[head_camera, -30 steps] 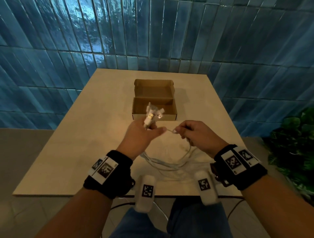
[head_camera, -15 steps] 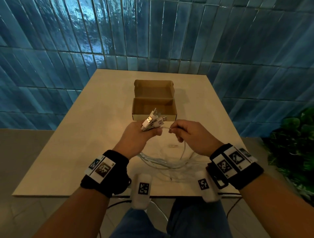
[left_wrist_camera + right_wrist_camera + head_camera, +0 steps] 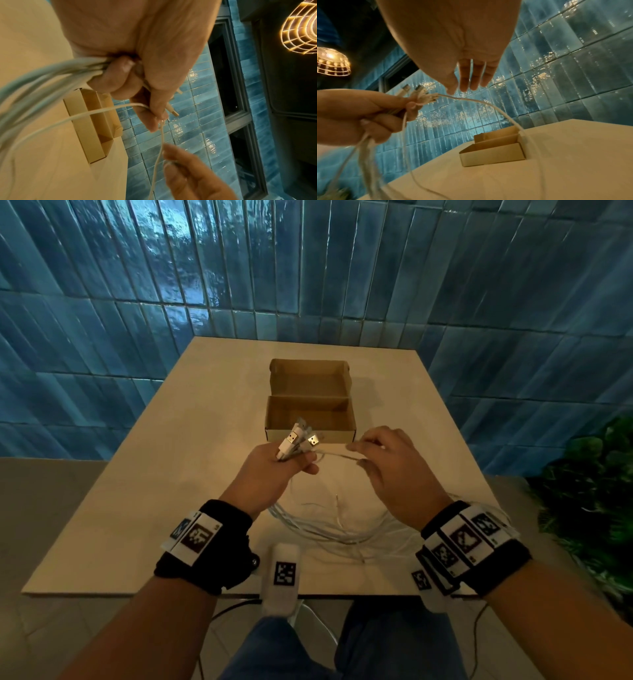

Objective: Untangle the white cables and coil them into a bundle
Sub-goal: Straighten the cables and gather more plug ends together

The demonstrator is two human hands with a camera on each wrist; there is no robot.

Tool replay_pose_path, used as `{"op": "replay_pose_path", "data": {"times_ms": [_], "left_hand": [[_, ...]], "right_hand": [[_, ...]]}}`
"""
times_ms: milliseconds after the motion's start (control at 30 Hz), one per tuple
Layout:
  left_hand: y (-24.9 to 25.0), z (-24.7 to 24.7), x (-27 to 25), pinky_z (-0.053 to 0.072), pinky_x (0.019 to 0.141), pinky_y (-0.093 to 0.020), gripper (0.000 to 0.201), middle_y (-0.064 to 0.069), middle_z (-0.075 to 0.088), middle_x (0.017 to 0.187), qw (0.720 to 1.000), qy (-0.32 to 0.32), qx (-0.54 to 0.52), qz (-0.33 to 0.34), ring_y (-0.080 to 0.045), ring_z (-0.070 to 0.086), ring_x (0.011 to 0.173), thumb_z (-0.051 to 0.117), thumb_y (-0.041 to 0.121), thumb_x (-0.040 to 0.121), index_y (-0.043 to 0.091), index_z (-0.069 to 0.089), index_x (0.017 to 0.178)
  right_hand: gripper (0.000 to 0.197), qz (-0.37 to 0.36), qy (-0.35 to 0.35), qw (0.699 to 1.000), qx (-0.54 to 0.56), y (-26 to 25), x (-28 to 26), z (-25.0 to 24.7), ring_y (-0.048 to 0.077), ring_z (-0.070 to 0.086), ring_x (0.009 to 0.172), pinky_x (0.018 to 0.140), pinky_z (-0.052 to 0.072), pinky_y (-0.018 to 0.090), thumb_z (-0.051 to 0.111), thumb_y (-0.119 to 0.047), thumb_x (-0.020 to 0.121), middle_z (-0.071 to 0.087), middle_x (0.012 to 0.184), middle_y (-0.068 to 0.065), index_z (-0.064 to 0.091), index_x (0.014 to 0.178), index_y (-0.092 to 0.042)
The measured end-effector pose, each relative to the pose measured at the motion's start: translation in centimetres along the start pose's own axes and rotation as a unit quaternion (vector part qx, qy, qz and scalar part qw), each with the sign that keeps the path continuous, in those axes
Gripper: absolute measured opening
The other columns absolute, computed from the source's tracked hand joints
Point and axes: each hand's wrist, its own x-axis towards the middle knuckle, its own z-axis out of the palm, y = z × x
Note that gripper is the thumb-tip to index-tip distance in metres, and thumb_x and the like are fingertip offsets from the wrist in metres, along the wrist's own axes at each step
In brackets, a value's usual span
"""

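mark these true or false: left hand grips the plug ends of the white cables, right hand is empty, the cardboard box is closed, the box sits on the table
1. The left hand grips the plug ends of the white cables: true.
2. The right hand is empty: false, it pinches one cable strand.
3. The cardboard box is closed: false, its lid stands open.
4. The box sits on the table: true.

The open cardboard box [image 3: 310, 426] sits on the table [image 3: 137, 508] near its middle, lid flap toward the tiled wall [image 3: 308, 268] behind. Before the box, above the table, the left hand [image 3: 274, 470] holds the USB plugs [image 3: 298, 440] just left of the right hand [image 3: 390, 470], one cable strand [image 3: 335, 455] between them. The cable loops [image 3: 325, 529] lie on the table beneath both hands. A plant [image 3: 589, 491] stands right of the table.
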Motion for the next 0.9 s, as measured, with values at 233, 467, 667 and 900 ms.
{"op": "replay_pose_path", "data": {"times_ms": [233, 467, 667, 900], "left_hand": [[0.5, 0.6, -0.3, 0.032, 0.043, -0.006, 0.014, -0.004, 0.067, 0.074, 1.000, -0.013, 0.000, 0.014, 0.006, 0.050, 0.041, 0.059, 0.008, 0.094, -0.001, 0.069, 0.098], [0.7, 0.7, -0.1, 0.032, 0.040, -0.005, 0.010, -0.004, 0.062, 0.079, 1.000, -0.020, 0.007, 0.010, 0.007, 0.048, 0.040, 0.052, 0.007, 0.097, 0.007, 0.062, 0.099], [0.2, 1.3, -0.1, 0.029, 0.050, -0.020, 0.012, 0.011, 0.049, 0.064, 0.999, -0.028, -0.010, -0.012, -0.001, 0.041, 0.049, 0.050, 0.012, 0.098, 0.020, 0.058, 0.102], [-0.6, 1.3, 0.0, 0.029, 0.047, -0.016, 0.011, 0.018, 0.045, 0.043, 1.000, 0.000, -0.023, -0.019, 0.003, 0.041, 0.042, 0.048, 0.009, 0.097, 0.014, 0.056, 0.094]], "right_hand": [[0.027, -0.044, -0.017, 0.997, 0.058, -2.7, 1.8, -0.1, 0.021, 0.057, 0.085, 0.076, 0.039, 0.021, 0.049, -0.020, 0.088, 0.067, 0.096, 0.005, 0.068, 0.102, -0.009], [0.010, 0.018, -0.086, 0.983, 0.158, -3.4, 2.7, -0.7, 0.014, 0.055, 0.076, 0.062, 0.038, 0.014, 0.063, -0.006, 0.083, 0.062, 0.086, 0.002, 0.061, 0.093, -0.009], [0.016, 0.026, -0.126, 0.974, 0.185, -3.7, 3.1, -0.4, 0.015, 0.052, 0.077, 0.063, 0.037, 0.015, 0.061, -0.006, 0.084, 0.053, 0.085, -0.001, 0.053, 0.086, -0.019], [0.018, -0.012, -0.169, 0.968, 0.183, -3.6, 2.9, 0.2, 0.014, 0.045, 0.080, 0.066, 0.034, 0.009, 0.065, -0.010, 0.085, 0.048, 0.090, -0.003, 0.048, 0.082, -0.017]]}}
